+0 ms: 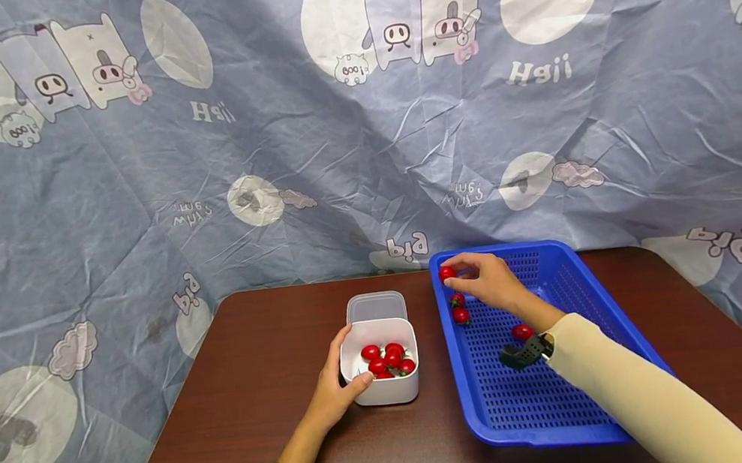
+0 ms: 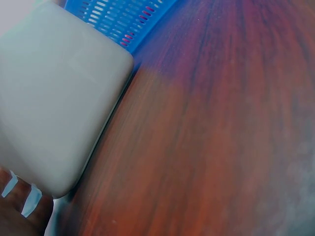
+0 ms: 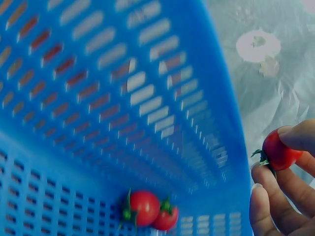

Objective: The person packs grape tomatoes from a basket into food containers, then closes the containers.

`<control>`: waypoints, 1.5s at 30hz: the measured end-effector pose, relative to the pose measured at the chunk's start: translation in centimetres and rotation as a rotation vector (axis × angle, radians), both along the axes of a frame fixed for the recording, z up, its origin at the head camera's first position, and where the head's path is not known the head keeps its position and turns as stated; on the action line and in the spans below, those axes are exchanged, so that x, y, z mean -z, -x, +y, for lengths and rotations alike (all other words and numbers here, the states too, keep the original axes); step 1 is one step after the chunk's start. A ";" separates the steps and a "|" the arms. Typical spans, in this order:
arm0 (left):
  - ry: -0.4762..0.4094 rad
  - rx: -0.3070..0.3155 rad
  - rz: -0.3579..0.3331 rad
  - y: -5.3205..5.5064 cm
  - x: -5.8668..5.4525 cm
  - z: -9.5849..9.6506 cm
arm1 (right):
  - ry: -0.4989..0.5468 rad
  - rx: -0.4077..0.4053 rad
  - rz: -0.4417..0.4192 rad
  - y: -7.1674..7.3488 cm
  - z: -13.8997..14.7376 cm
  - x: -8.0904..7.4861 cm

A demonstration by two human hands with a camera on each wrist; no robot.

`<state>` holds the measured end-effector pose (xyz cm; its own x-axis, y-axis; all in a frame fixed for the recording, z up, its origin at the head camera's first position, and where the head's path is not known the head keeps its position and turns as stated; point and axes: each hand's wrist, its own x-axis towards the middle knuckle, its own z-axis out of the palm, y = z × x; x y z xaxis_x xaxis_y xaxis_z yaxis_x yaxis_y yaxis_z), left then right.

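My right hand (image 1: 493, 283) pinches a red cherry tomato (image 3: 279, 151) over the far left corner of the blue basket (image 1: 464, 395). In the right wrist view its green stem shows beside the fingertips. Two more cherry tomatoes (image 3: 143, 208) lie together in the basket, and another tomato (image 1: 522, 332) is partly behind my right wrist. At the left, my left hand (image 1: 334, 382) grips the white container (image 1: 391, 391), thumb over its near rim and fingers along its left side. Several cherry tomatoes (image 1: 392, 357) sit inside. Most of the left hand is outside the left wrist view.
A translucent lid (image 1: 375, 306) is directly behind the white container. Brown tabletop (image 1: 245, 388) extends left of the container and right of the basket. A printed blue-grey cloth (image 1: 307, 140) hangs behind the table's far edge.
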<state>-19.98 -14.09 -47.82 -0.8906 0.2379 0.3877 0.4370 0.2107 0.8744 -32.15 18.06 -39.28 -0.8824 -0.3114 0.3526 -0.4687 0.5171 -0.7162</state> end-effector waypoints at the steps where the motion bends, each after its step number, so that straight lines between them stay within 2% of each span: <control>1: -0.006 0.001 -0.002 0.0 0.0 0.0 | 0.009 -0.009 -0.005 -0.2 -0.4 -0.2; 11: -0.018 0.003 -0.014 0.2 0.2 -0.1 | 0.019 -0.139 -0.033 -2.5 -3.8 -1.7; 25: -0.017 0.013 -0.019 0.2 0.2 0.0 | 0.143 -0.346 -0.141 -3.4 -6.7 -0.8; 28: -0.027 0.010 -0.010 0.5 0.9 -0.1 | 0.146 -0.378 -0.157 -4.1 -7.2 -1.3; 33: -0.008 -0.005 0.005 1.7 3.1 -0.6 | 0.145 -0.417 -0.179 -5.4 -7.5 -2.5; 36: 0.000 -0.006 0.017 2.1 3.8 -0.8 | 0.155 -0.441 -0.188 -4.7 -7.3 -1.2; 40: -0.002 -0.006 0.015 2.2 3.9 -0.8 | 0.146 -0.455 -0.178 -3.6 -7.0 0.6; 45: 0.009 -0.009 0.009 2.2 3.9 -0.8 | 0.084 -0.454 -0.136 -3.8 -7.0 0.7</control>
<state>-22.19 -14.93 -51.71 -0.8891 0.2336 0.3936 0.4430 0.2226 0.8685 -28.39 11.01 -40.02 -0.7035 -0.6515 0.2841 -0.5331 0.2193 -0.8171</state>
